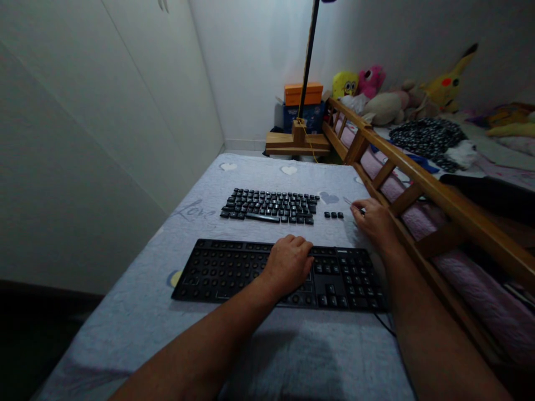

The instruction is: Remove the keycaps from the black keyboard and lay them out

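A black keyboard (pixel 328 283) lies on the cloth-covered surface. Its left and middle part is stripped of keycaps, with bare switches showing, while the keys on the right are in place. My left hand (pixel 290 263) lies over the middle of the keyboard, fingers together and curled at its far edge. Beyond it, loose keycaps (pixel 273 206) are laid out in rows like a keyboard. Three more keycaps (pixel 333 215) sit in a short row to their right. Just right of these, my right hand (pixel 373 220) pinches a thin, light, pointed tool (pixel 347 201) whose kind I cannot make out.
A wooden bed rail (pixel 401 170) runs close along the right side, with soft toys (pixel 387 106) beyond it. White cabinet doors (pixel 125 122) rise on the left. A wooden stand (pixel 297 145) with a black pole stands behind. The keyboard's cable (pixel 385 324) trails at the near right.
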The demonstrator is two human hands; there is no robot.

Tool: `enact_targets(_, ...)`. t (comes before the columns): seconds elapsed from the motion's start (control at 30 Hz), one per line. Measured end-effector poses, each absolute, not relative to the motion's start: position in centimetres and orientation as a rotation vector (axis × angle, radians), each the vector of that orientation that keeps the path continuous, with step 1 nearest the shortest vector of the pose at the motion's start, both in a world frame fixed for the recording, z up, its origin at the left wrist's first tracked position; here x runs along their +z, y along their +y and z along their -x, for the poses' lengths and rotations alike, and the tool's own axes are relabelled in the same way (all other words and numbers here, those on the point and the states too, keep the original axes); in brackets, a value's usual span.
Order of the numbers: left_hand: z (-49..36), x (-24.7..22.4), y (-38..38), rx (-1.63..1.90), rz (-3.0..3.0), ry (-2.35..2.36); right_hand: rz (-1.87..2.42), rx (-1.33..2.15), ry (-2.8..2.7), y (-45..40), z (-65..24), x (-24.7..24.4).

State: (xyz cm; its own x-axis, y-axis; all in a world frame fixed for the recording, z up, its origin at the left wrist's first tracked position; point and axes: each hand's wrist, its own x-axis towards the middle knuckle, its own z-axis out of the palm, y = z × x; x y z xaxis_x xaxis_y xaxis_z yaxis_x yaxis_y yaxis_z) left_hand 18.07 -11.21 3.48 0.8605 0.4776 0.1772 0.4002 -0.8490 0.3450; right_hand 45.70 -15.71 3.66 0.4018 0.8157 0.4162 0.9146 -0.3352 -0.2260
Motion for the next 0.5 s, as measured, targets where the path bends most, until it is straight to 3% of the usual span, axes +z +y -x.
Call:
enact_targets(0.3,-18.1,3.6,-11.2,0.344,-2.753,0.677,1.855,0.081,-1.152,-18.8,-42.3,10.7)
enact_targets(0.5,-18.1,3.6,-11.3,0.349,-2.765,0.669,1.732,0.270,-1.148,-21.4,-39.2,11.4)
